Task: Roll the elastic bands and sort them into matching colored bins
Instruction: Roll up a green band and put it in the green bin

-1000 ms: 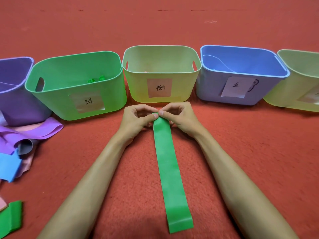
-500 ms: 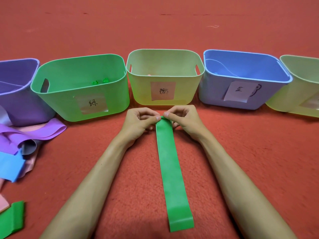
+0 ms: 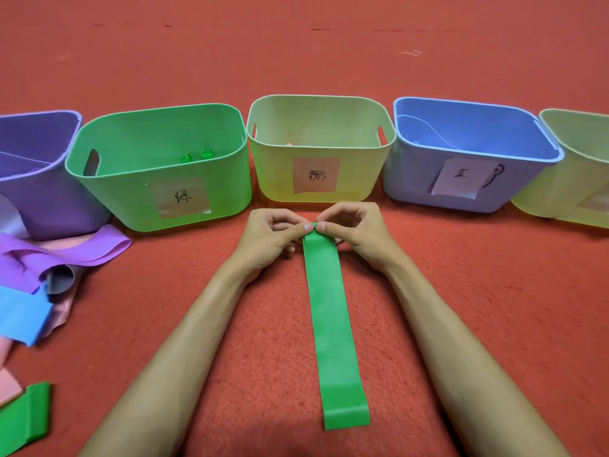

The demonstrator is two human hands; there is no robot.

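Note:
A long green elastic band (image 3: pixel 333 324) lies flat on the red carpet, running from near me toward the bins. My left hand (image 3: pixel 270 239) and my right hand (image 3: pixel 354 234) both pinch its far end, thumbs and forefingers meeting over a small fold or roll there. A green bin (image 3: pixel 108 196) with a paper label stands behind and to the left; two small green rolls (image 3: pixel 196 155) lie inside it. A purple bin (image 3: pixel 39 192) is at far left, a yellow-green labelled bin (image 3: pixel 273 179) directly behind my hands, and a blue bin (image 3: pixel 412 183) to the right.
A loose pile of purple, pink, grey and blue bands (image 3: pixel 43 268) lies on the carpet at left. Another green band (image 3: pixel 24 420) pokes in at the bottom left corner. A second yellow-green bin (image 3: pixel 560 199) is cut off at the right edge.
My fingertips have drawn closer together on the band's far end. The view has shifted slightly, so the bins sit a little lower and to the right.

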